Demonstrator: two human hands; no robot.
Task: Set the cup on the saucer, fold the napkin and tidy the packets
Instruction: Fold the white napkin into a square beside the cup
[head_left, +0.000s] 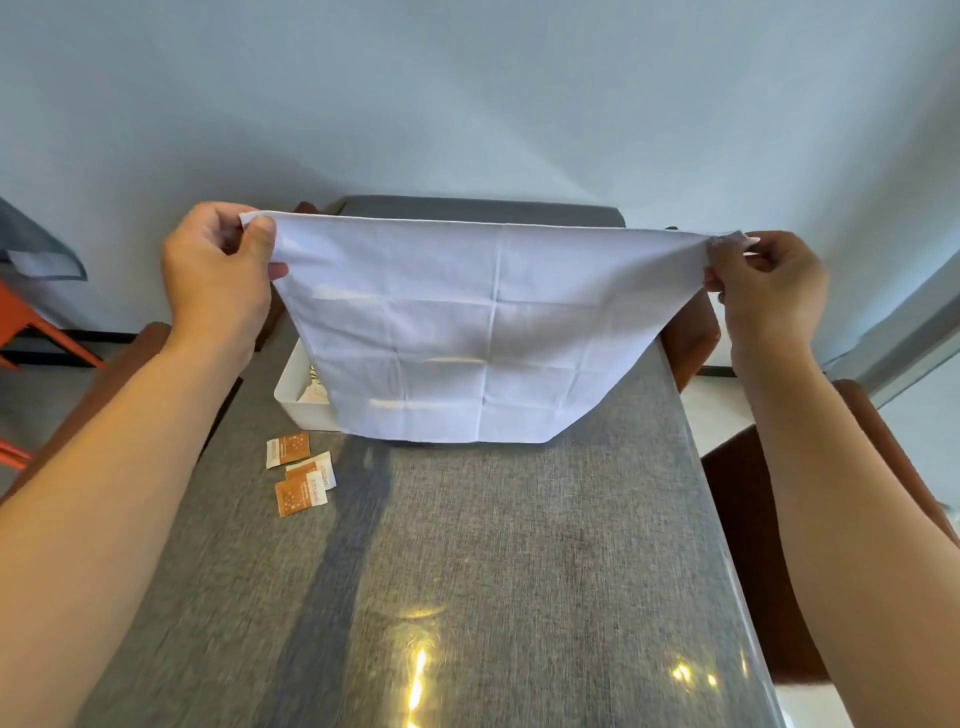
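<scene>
White napkin held spread mid-frame above grey worktop, lower edge near surface. Left hand pinches upper left corner, right hand upper right. Lower flat, align corners along creases. Packets loose lower left beside white tray.

Left arm: bare, stretched forward and up from the lower left, toward the napkin's upper left corner.
Left hand: back turned to the camera, thumb and curled fingers pinch that corner.
Right arm: bare, stretched forward and up from the lower right, toward the napkin's upper right corner.
Right hand: thumb and fingers pinch that corner, knuckles bent.
Both hands: well apart, one at each end of the napkin's top edge, raised to nearly the same height.
</scene>
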